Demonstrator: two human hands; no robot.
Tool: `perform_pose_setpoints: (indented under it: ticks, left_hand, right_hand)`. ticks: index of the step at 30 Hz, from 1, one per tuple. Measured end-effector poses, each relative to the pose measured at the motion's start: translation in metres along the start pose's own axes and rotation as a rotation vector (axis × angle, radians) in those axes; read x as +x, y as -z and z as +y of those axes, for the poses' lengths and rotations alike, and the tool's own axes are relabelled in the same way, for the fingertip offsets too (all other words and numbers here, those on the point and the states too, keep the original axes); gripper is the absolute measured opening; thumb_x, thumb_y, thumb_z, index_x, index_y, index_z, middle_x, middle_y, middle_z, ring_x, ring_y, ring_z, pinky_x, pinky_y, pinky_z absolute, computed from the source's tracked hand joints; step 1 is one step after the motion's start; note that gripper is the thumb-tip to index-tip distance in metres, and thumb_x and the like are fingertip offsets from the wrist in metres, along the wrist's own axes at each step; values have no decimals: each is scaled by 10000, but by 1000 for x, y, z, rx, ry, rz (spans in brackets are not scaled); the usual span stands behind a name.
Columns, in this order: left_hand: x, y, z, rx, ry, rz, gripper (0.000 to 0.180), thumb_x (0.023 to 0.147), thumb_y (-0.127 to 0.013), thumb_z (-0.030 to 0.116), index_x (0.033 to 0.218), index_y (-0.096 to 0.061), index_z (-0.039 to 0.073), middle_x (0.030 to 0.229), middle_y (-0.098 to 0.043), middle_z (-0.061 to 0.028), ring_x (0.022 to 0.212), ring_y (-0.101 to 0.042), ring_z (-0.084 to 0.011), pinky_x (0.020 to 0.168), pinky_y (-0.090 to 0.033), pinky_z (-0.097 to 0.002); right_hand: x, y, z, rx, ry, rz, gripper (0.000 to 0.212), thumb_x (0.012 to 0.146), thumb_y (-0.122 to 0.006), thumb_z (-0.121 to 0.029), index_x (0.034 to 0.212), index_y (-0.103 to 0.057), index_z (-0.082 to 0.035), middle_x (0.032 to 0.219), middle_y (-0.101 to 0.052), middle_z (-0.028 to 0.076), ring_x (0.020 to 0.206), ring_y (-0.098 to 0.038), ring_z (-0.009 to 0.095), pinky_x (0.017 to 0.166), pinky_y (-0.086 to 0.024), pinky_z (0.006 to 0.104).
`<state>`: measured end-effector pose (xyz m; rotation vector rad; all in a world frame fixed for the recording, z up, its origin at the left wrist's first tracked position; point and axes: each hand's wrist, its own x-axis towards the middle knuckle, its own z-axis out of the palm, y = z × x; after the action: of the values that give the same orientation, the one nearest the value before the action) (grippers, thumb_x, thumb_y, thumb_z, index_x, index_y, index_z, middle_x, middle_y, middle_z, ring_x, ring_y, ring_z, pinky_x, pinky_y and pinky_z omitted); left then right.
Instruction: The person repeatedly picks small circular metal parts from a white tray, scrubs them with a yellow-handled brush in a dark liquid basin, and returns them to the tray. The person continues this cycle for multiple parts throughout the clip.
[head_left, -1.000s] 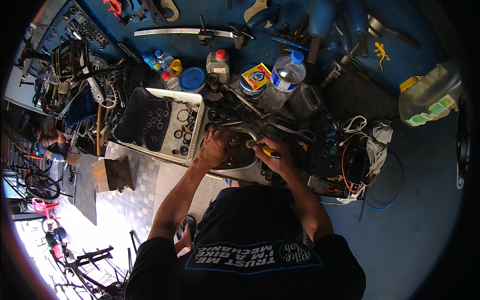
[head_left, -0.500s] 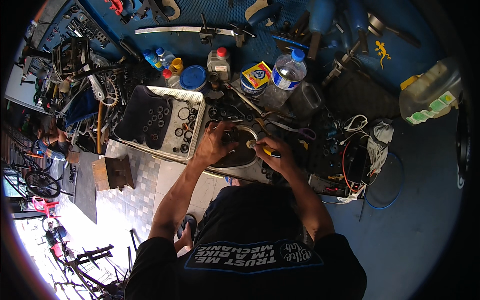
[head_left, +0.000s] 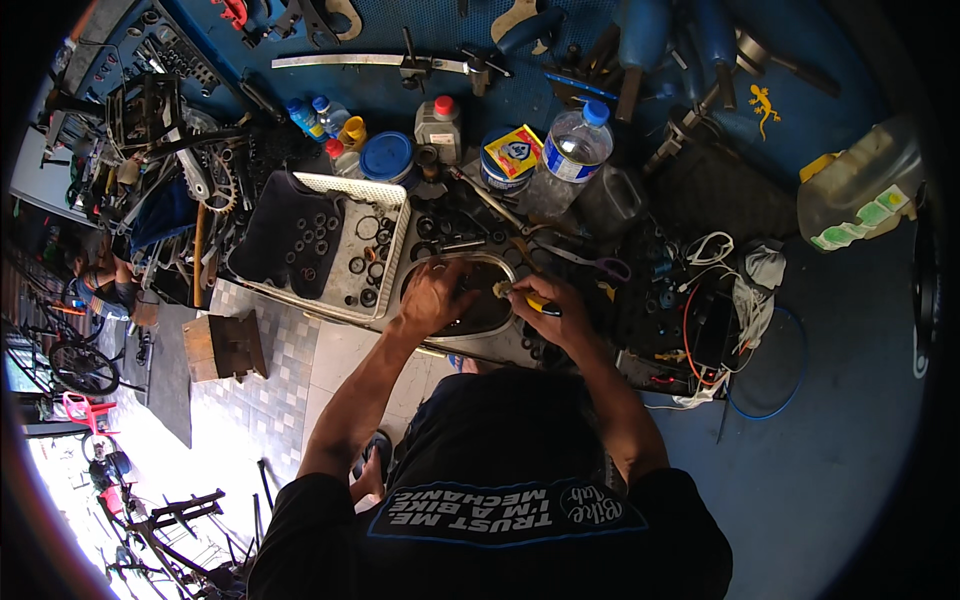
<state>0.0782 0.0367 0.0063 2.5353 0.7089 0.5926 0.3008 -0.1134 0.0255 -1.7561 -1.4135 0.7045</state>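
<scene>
My left hand (head_left: 437, 298) reaches down into an oval metal pan (head_left: 512, 272) with dark contents. Its thumb and fingers are apart; the fingertips are partly lost in the dark, and I see nothing held between them. Over the pan's right side, my right hand (head_left: 560, 312) is closed around a brush (head_left: 545, 304) with a yellow and black handle. The brush's pale bristles (head_left: 501, 289) point left, toward my left hand. Just behind the pan lies a shiny metal cylinder (head_left: 462, 243).
Left of the pan stands a cream basket (head_left: 398, 225) with a black cloth (head_left: 283, 225) and several rings. Behind are a blue-lidded tub (head_left: 386, 156), a clear bottle (head_left: 577, 150) and purple-handled scissors (head_left: 612, 267). Cables (head_left: 715, 245) lie right. Another person (head_left: 100, 285) sits far left.
My left hand has lowered into the pan and its fingers have drawn in somewhat. My right hand and the brush stay nearly where they were.
</scene>
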Motion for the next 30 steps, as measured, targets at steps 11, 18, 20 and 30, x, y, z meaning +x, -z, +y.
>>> perform_pose_setpoints:
  ticks: [11, 18, 20, 30]
  left_hand:
    - [-1, -17, -5, -469, 360, -36, 338, 850, -884, 71, 1126, -693, 34, 994, -751, -97, 861, -741, -255, 812, -588, -374]
    - [-2, -30, -16, -991, 610, 78, 500, 890, -829, -46, 1363, -673, -12, 1031, -708, -12, 867, -706, -119, 753, -619, -290]
    - [-4, -31, -18, -1091, 639, 89, 501, 896, -824, -60, 1372, -671, -32, 1027, -705, -15, 862, -696, -110, 759, -623, -276]
    - [-9, -16, -17, -1391, 842, 63, 508, 954, -807, -15, 1429, -632, -55, 986, -659, -10, 1074, -761, -226, 962, -648, -339]
  right_hand:
    - [1, 0, -1, -24, 28, 21, 221, 938, -822, -242, 1062, -751, -73, 945, -778, 118, 861, -775, 290, 763, -596, 386]
    - [3, -9, -3, -173, 194, 49, 228, 909, -853, -243, 1053, -765, -89, 899, -769, 115, 818, -758, 288, 732, -584, 391]
    - [4, -12, -1, -208, 257, 74, 239, 891, -868, -249, 1048, -769, -98, 886, -762, 110, 813, -739, 309, 733, -579, 414]
    - [7, -17, -2, -228, 288, 56, 220, 903, -859, -256, 1004, -728, -110, 897, -748, 75, 841, -710, 313, 752, -564, 433]
